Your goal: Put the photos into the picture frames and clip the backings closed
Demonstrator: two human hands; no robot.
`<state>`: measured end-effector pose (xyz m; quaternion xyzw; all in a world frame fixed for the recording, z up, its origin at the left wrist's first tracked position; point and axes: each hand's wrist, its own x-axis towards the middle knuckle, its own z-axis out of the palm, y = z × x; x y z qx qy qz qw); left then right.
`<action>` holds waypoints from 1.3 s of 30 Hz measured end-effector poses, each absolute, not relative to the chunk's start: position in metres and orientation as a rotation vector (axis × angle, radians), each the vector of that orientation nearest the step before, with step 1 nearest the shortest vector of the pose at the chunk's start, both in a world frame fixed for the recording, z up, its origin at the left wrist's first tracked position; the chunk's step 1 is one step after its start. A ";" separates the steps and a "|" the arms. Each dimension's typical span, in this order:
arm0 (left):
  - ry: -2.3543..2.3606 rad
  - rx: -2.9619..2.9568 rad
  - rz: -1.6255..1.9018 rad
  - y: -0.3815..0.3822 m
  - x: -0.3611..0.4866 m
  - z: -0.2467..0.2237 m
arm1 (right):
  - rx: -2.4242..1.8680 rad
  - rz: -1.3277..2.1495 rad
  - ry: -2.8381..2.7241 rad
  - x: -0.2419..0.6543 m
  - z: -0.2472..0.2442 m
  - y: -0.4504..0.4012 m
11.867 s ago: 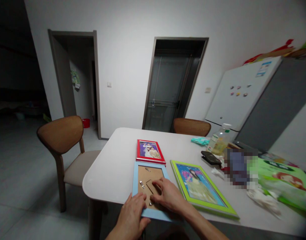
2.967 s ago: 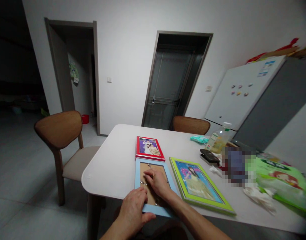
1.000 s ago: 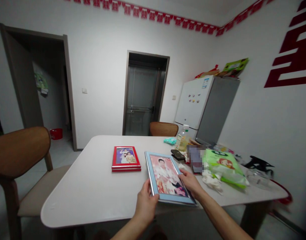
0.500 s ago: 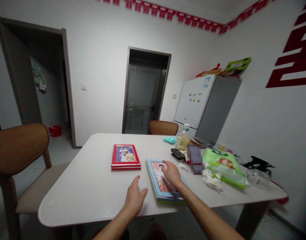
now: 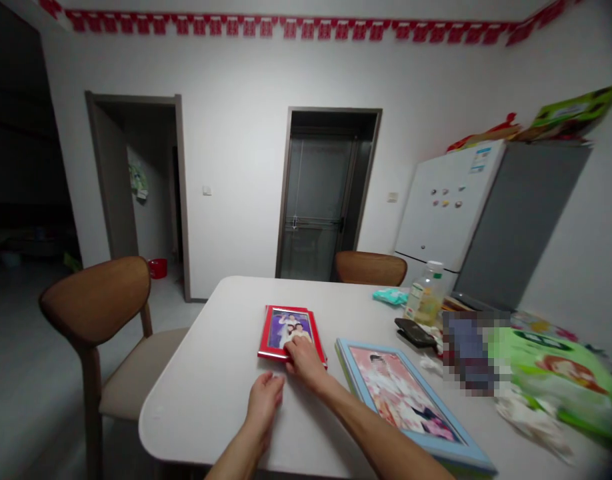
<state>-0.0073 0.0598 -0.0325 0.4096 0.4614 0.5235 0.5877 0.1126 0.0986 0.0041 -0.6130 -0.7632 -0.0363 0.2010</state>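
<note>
A red photo frame with a couple's picture lies on another red frame, slightly turned against it. My right hand grips its near right edge, fingers on the picture's lower part and thumb hidden. Just in front of that edge, my left hand hovers with fingers drawn together and nothing seen in them. To the right, a larger light blue photo frame with a pink picture lies on a green-edged piece; neither hand touches it.
A bottle, a black wallet-like item, a teal packet, crumpled tissues and a green tissue pack crowd the right side of the white table. Wooden chairs stand at the left and far side.
My right hand has left the blue frame and moved left onto the red one. The upper red frame has turned a little. My left hand's fingers have closed together. The view has swung left.
</note>
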 end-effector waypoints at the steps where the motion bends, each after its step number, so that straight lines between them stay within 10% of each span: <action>1: 1.031 0.927 1.231 0.057 -0.006 -0.030 | -1.688 -0.099 -2.140 0.111 0.003 0.091; 16: 1.050 1.746 1.535 -0.032 -0.007 0.003 | -0.992 1.214 -1.028 0.112 0.066 -0.020; 29: 0.860 3.073 1.123 -0.057 -0.013 -0.029 | -1.275 1.189 -1.006 0.142 0.025 -0.046; 39: 0.950 2.925 0.722 -0.053 -0.012 -0.038 | -1.781 0.321 -1.744 0.154 -0.011 -0.028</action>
